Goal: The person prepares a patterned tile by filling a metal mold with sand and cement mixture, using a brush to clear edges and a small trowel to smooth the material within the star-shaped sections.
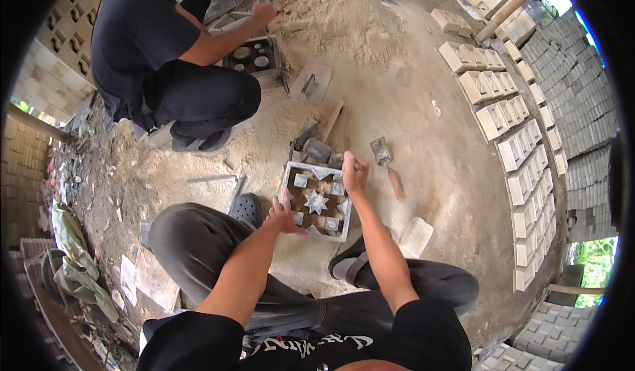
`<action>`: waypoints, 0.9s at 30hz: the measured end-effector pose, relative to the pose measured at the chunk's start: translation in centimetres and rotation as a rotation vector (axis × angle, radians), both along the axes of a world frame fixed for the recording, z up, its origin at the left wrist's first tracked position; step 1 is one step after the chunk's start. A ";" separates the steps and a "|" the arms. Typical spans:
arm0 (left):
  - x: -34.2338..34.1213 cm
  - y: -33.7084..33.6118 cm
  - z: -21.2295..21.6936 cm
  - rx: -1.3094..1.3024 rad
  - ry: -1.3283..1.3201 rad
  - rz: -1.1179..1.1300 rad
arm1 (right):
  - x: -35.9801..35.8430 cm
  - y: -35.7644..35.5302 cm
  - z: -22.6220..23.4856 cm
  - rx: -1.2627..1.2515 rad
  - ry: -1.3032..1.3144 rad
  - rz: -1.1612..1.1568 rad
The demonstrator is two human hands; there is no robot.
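A square metal block mould point(343, 235) stands on the ground between my feet, with a star-shaped core point(315, 202) in its middle and several smaller raised pieces around it. Sandy material shows between them. My left hand point(284, 217) grips the mould's left wall near the lower corner, fingers spread along the side. At the upper right corner, my right hand point(355, 172) is closed around the handle of what looks like a mallet point(317, 150). Its dark blocky head lies just beyond the mould's far edge.
A trowel point(395, 184) lies to the right, and a flat float point(311, 84) farther off. Another person point(165, 60) squats at the far left by a second mould point(253, 56). Behind rises a sand heap point(337, 17). Rows of pale blocks point(506, 113) line the right side.
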State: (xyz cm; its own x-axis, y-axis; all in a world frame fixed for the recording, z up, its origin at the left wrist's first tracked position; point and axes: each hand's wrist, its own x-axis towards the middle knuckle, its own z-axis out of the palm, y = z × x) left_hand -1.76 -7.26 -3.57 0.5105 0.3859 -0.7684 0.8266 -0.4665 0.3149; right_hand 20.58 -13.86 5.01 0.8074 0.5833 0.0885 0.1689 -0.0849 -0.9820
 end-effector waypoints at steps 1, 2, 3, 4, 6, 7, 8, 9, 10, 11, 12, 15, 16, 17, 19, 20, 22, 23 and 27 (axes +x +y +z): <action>-0.5 0.2 -0.1 -0.002 -0.018 0.017 | -0.4 0.5 0.7 0.047 0.019 -0.027; -0.2 0.5 0.1 -0.015 -0.018 -0.001 | -0.3 0.0 0.4 0.040 -0.005 -0.032; 0.3 0.5 0.2 -0.035 -0.019 -0.022 | 0.1 -0.8 -0.7 0.026 -0.031 -0.039; 0.7 0.4 0.4 -0.054 -0.019 -0.042 | 0.6 -1.4 -1.8 0.011 -0.056 -0.046; 0.8 0.4 0.2 -0.070 -0.024 -0.057 | 1.4 -0.5 -1.5 -0.018 0.020 -0.060; 0.7 0.5 0.1 -0.066 -0.032 -0.052 | 2.0 0.1 -0.5 -0.029 0.046 -0.048; -0.2 0.4 -0.1 -0.064 -0.029 -0.047 | 1.5 0.4 0.5 -0.044 0.083 -0.036; -0.3 0.7 0.0 -0.056 -0.020 -0.045 | 1.0 0.4 1.7 0.003 0.064 -0.066; -0.4 0.7 0.1 -0.049 -0.011 -0.043 | 0.7 0.4 1.2 0.055 0.069 -0.075; -0.2 0.4 0.2 -0.052 -0.005 -0.051 | 0.6 -0.3 0.4 0.098 0.070 -0.096; 0.0 0.5 0.2 -0.060 -0.007 -0.052 | 0.4 -1.0 -0.4 0.136 0.072 -0.116; 0.9 0.7 0.6 -0.104 -0.012 -0.051 | 1.4 -0.9 -1.6 -0.055 0.049 0.014; 1.0 0.6 0.9 -0.133 -0.011 -0.048 | 2.2 -0.6 -1.7 -0.079 0.031 0.060; 0.7 1.0 1.2 -0.153 -0.002 -0.033 | 2.6 0.2 -1.6 -0.038 0.063 0.046; 0.4 0.8 1.0 -0.132 -0.004 -0.041 | 1.7 0.1 -1.7 0.034 0.065 -0.041; 0.0 0.3 0.8 -0.129 -0.001 -0.046 | 0.7 -0.7 -1.8 0.061 0.071 -0.086; -0.2 0.7 0.4 -0.128 0.017 -0.037 | 0.2 -0.6 -2.0 0.042 0.063 -0.073; 0.3 0.8 1.1 -0.145 0.020 -0.037 | 0.9 -0.4 -1.8 -0.012 0.042 -0.026; -0.1 0.6 0.8 -0.152 0.016 -0.021 | 1.1 -0.1 -0.4 -0.001 0.042 -0.033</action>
State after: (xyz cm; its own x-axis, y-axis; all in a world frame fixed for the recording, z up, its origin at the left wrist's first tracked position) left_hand -1.81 -6.63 -2.79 0.5043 0.2537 -0.8254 0.8226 -0.4319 0.3699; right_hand 21.66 -13.96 4.58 0.8293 0.5562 0.0539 0.1250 -0.0905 -0.9880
